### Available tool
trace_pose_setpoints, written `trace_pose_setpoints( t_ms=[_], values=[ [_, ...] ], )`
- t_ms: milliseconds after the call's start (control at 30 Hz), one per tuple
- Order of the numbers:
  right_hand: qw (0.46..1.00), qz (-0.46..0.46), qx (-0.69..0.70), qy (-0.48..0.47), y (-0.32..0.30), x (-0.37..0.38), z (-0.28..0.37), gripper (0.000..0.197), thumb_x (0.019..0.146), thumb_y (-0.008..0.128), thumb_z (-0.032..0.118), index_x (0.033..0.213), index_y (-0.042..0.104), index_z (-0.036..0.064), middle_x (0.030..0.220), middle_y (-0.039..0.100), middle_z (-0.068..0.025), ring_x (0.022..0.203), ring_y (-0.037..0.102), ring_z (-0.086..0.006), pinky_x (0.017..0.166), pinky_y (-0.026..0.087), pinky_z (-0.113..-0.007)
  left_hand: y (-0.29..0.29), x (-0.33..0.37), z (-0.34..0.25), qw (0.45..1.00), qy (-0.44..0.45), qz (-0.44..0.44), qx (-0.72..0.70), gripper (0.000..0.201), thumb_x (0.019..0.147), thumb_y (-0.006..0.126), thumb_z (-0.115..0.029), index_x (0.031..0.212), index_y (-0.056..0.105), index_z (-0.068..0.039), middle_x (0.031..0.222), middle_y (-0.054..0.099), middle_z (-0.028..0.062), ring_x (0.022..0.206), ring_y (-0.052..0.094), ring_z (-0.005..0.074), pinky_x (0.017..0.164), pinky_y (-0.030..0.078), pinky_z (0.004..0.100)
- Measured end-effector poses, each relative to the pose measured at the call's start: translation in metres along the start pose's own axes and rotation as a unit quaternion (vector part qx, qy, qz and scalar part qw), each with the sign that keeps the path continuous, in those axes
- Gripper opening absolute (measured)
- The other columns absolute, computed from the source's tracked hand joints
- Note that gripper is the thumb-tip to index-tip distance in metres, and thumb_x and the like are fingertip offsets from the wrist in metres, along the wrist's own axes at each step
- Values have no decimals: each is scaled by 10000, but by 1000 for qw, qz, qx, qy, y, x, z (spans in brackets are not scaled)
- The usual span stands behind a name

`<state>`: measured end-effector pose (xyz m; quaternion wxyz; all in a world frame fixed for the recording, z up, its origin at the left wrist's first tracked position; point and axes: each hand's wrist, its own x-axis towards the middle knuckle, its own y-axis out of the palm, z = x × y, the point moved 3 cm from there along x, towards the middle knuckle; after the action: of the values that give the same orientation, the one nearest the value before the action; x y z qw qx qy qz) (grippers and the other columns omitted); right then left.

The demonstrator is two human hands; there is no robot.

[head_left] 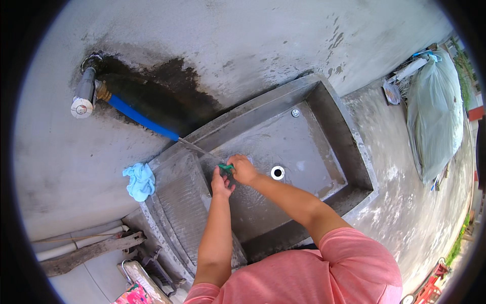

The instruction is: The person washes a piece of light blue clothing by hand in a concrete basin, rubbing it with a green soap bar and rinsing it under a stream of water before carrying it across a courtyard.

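Both hands meet over the grey concrete sink (364,157), beside its ribbed washboard (177,195). My right hand (244,170) is closed on a small bright green thing (226,166), too small and covered to name. My left hand (221,184) grips it from the other side, fingers curled, with a darker part between the hands. From the open end of a blue hose (144,120), a thin stream of water (196,147) runs down to the hands. A metal tap (85,93) on the wall feeds the hose.
A light blue cloth (139,181) lies on the sink's left corner. The basin has a round white-rimmed hole (277,173) and a small drain (295,113). A large translucent plastic bag (436,111) stands at right. A pipe (81,244) and wooden plank (86,253) lie lower left.
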<state>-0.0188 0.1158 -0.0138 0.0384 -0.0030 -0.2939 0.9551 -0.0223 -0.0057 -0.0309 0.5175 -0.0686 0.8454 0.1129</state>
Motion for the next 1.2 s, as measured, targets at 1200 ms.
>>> trace_pose_setpoints(
  t_ms=[1200],
  values=[
    [728, -52, 414, 545, -146, -244, -67, 450, 799, 434, 304, 980, 532, -96, 926, 560, -204, 795, 568, -259, 690, 460, -376, 112, -84, 227, 865, 161, 111, 462, 472, 817, 382, -356, 752, 551, 80, 725, 568, 267, 682, 581, 315, 625, 424, 416]
  ],
)
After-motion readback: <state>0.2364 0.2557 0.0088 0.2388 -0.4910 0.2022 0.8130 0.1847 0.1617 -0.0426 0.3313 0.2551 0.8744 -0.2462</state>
